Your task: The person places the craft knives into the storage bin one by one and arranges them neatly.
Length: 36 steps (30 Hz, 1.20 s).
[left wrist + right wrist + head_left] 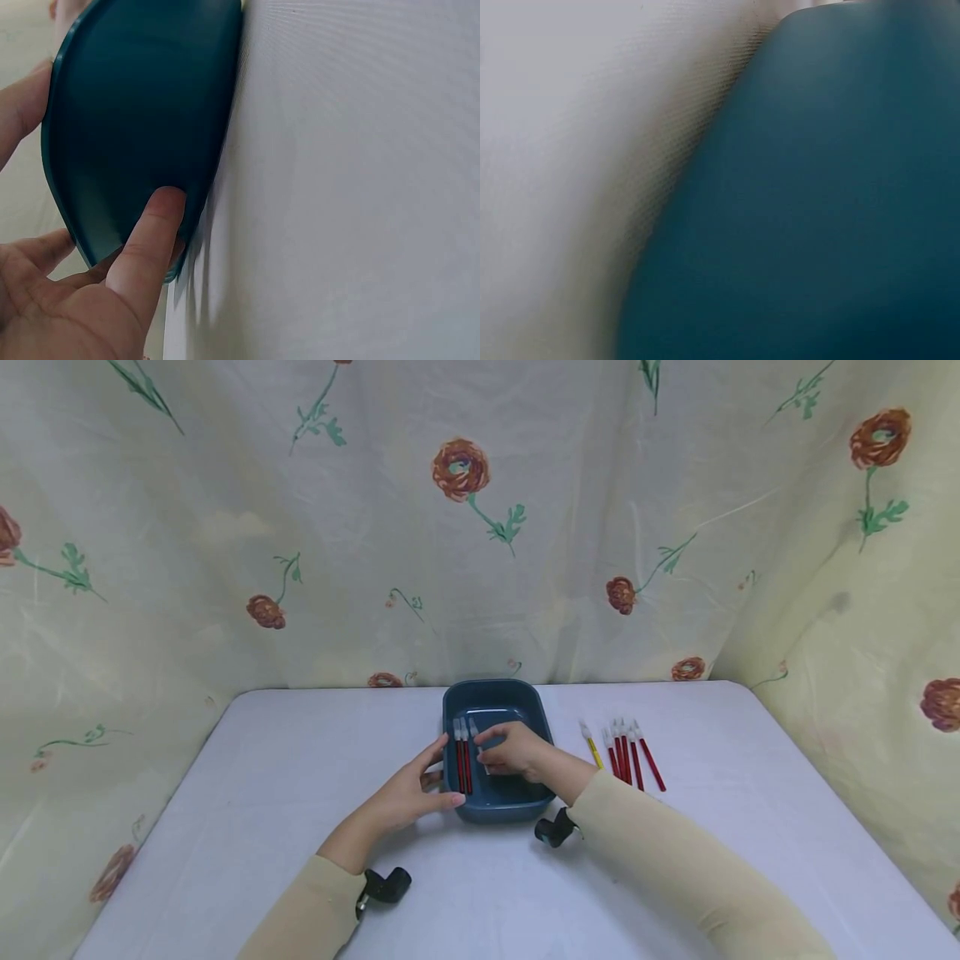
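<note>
A pale curtain printed with rust-coloured flowers (555,468) backs a white cloth-covered table (300,752). The deep, dark-blue rectangular tray (498,814) holds two slim dark-red, clear-capped pens (468,768), parallel along its left wall, apparently to save space. The left hand (405,795), fingers spread, touches the tray's left side, presumably steadying it. The right hand (513,752) appears to pinch a clear-capped slender pen (473,726) beside them, its barrel mostly hidden. Red-barrelled pens (651,764) and one yellow pen (593,750) lie right of the tray, within reach.
</note>
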Each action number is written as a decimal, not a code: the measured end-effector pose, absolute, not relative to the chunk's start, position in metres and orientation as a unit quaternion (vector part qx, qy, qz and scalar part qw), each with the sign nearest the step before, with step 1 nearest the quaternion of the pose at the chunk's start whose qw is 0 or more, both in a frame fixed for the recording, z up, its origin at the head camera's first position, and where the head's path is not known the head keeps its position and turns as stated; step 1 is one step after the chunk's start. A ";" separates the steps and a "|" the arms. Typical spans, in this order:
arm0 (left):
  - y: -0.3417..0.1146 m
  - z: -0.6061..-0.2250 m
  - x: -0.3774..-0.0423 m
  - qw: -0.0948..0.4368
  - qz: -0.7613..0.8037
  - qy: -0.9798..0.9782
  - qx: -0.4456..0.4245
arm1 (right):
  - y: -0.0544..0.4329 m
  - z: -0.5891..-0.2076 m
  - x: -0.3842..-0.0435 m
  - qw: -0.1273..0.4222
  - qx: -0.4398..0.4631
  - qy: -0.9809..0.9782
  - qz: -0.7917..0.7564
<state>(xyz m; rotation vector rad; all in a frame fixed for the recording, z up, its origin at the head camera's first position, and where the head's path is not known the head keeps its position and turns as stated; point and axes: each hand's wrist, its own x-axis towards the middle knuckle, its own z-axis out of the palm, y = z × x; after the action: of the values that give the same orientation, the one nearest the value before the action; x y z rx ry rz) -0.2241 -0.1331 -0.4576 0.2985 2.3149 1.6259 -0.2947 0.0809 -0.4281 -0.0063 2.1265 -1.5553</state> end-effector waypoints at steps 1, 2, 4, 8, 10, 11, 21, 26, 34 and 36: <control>-0.133 -0.457 -0.224 0.149 0.566 0.804 0.104 | 0.080 -0.428 -0.295 0.251 -0.002 0.782 -0.571; -0.133 -0.457 -0.224 0.149 0.566 0.804 0.104 | 0.080 -0.429 -0.295 0.250 -0.001 0.782 -0.571; -0.133 -0.457 -0.224 0.150 0.568 0.803 0.104 | 0.079 -0.431 -0.296 0.248 -0.002 0.785 -0.568; -0.133 -0.456 -0.223 0.150 0.569 0.802 0.102 | 0.076 -0.433 -0.296 0.245 -0.003 0.790 -0.562; -0.133 -0.456 -0.223 0.150 0.570 0.802 0.102 | 0.076 -0.432 -0.295 0.246 -0.004 0.791 -0.560; -0.133 -0.456 -0.223 0.150 0.569 0.802 0.102 | 0.075 -0.432 -0.294 0.246 -0.004 0.792 -0.559; -0.133 -0.454 -0.222 0.148 0.572 0.800 0.106 | 0.082 -0.423 -0.289 0.247 -0.012 0.788 -0.563; -0.133 -0.454 -0.222 0.147 0.572 0.800 0.106 | 0.090 -0.413 -0.289 0.244 -0.022 0.784 -0.571; -0.133 -0.455 -0.222 0.148 0.569 0.803 0.100 | 0.104 -0.399 -0.285 0.231 -0.041 0.785 -0.574; -0.133 -0.455 -0.222 0.148 0.569 0.803 0.100 | 0.107 -0.397 -0.284 0.223 -0.045 0.790 -0.569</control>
<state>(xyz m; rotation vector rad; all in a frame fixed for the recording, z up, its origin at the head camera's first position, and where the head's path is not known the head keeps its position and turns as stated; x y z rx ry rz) -0.2224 -0.1327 -0.4554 0.2866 2.3085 1.6353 -0.2840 0.1071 -0.3968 -0.1254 2.1815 -1.5724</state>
